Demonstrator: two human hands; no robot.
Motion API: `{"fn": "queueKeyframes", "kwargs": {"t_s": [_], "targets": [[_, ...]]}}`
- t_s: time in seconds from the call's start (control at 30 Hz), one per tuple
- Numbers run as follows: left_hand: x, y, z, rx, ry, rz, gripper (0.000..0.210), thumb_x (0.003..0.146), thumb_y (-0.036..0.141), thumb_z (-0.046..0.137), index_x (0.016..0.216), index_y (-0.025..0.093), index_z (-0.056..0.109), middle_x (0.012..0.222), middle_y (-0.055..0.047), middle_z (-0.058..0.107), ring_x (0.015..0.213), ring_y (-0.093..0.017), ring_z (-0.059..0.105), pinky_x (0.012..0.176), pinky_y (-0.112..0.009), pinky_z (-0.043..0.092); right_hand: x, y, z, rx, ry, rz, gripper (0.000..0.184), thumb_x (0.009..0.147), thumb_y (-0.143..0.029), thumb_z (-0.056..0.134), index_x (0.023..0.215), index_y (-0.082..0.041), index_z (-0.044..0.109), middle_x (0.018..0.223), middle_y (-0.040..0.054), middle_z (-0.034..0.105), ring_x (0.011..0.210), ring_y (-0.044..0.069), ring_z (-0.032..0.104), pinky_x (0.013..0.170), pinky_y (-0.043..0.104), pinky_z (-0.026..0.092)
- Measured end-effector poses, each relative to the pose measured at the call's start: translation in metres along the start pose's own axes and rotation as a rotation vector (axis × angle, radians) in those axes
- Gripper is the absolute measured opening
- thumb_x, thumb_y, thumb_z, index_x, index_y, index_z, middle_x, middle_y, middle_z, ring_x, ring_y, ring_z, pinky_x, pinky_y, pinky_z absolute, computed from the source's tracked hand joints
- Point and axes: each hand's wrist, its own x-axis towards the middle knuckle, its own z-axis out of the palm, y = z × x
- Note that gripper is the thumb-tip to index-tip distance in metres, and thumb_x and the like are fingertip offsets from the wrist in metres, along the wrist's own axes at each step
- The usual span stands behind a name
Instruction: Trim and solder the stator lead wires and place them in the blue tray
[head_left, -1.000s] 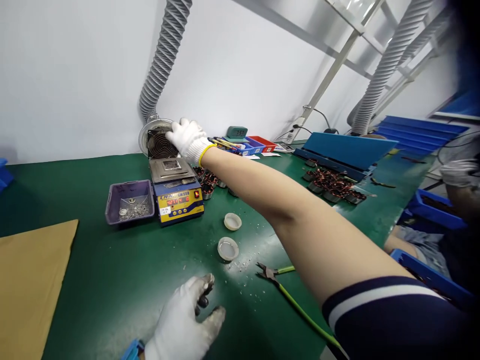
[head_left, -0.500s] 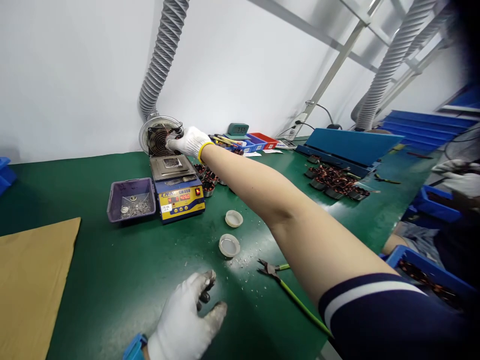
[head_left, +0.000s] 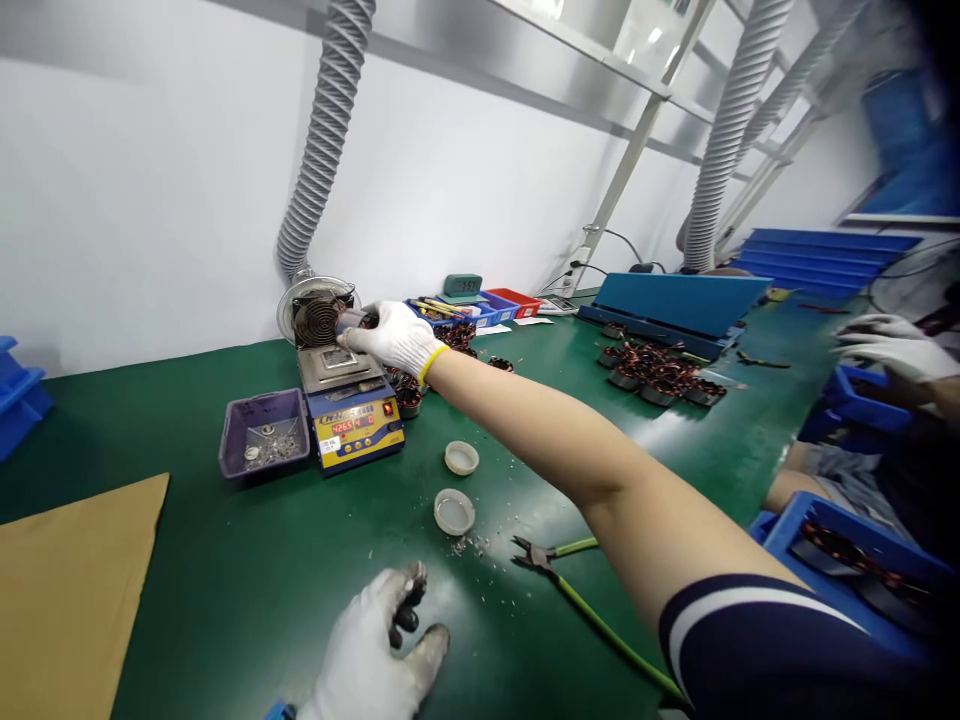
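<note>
My right hand (head_left: 390, 335), in a white glove, reaches far out and grips a grey-sided coil (head_left: 349, 321), mostly hidden by the fingers. It holds the coil just above the square opening of a solder pot (head_left: 356, 428) with a yellow and blue front and lit red digits. Close to me, my left hand (head_left: 379, 640), also gloved, has fingers apart and curved, with nothing visible in them. Beyond it stand two small round white dishes (head_left: 454, 512) (head_left: 461, 458). Green-handled cutters (head_left: 534, 555) lie open to the right.
A purple bin (head_left: 264, 435) with metal scraps is left of the pot. Behind the pot sits a round fan guard (head_left: 316, 318) under a grey hose (head_left: 326, 130). Copper-wound coils (head_left: 652, 370) are piled further right. A co-worker's gloved hands (head_left: 892, 345) are at the right edge.
The view has tilted up slightly. My right hand, with the coil, has come a little lower over the solder pot. My left hand keeps its open pose.
</note>
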Motion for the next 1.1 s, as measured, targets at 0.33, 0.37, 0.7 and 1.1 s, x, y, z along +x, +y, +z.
{"fn": "queueKeyframes", "kwargs": {"t_s": [0.33, 0.37, 0.7, 1.1], "targets": [[-0.005, 0.001, -0.001, 0.039, 0.072, 0.062, 0.042, 0.078, 0.034, 0.054, 0.115, 0.015, 0.059, 0.111, -0.012, 0.064, 0.102, -0.026, 0.061, 0.094, -0.041, 0.047, -0.163, 0.021, -0.042, -0.639, 0.048, -0.414, 0.061, 0.068, -0.042, 0.069, 0.122, -0.019, 0.052, 0.116, 0.0092, 0.058, 0.095, 0.026, 0.055, 0.067, 0.034, 0.048], [-0.005, 0.0, -0.001, 0.038, 0.075, 0.063, 0.042, 0.078, 0.035, 0.055, 0.115, 0.016, 0.059, 0.113, -0.011, 0.064, 0.104, -0.026, 0.06, 0.096, -0.042, 0.047, -0.174, 0.024, -0.044, -0.681, 0.027, -0.412, 0.059, 0.07, -0.041, 0.068, 0.122, -0.019, 0.052, 0.116, 0.009, 0.058, 0.093, 0.026, 0.055, 0.065, 0.033, 0.047], [-0.004, -0.005, -0.005, 0.042, 0.096, 0.015, 0.05, 0.077, 0.046, 0.058, 0.116, 0.016, 0.06, 0.12, -0.011, 0.063, 0.111, -0.028, 0.058, 0.1, -0.045, 0.045, -0.232, 0.05, -0.056, -0.74, -0.032, -0.374, 0.046, 0.079, -0.035, 0.059, 0.121, -0.02, 0.052, 0.119, 0.0096, 0.058, 0.088, 0.025, 0.055, 0.06, 0.033, 0.042], [-0.003, -0.021, -0.009, 0.067, 0.159, -0.116, 0.049, 0.072, 0.054, 0.065, 0.111, 0.024, 0.064, 0.119, -0.005, 0.066, 0.114, -0.033, 0.057, 0.098, -0.047, 0.049, -0.258, 0.099, -0.06, 1.114, -0.107, 0.389, 0.075, 0.059, -0.037, 0.075, 0.125, -0.018, 0.045, 0.093, 0.0029, 0.061, 0.076, 0.015, 0.059, 0.063, 0.025, 0.047]]}}
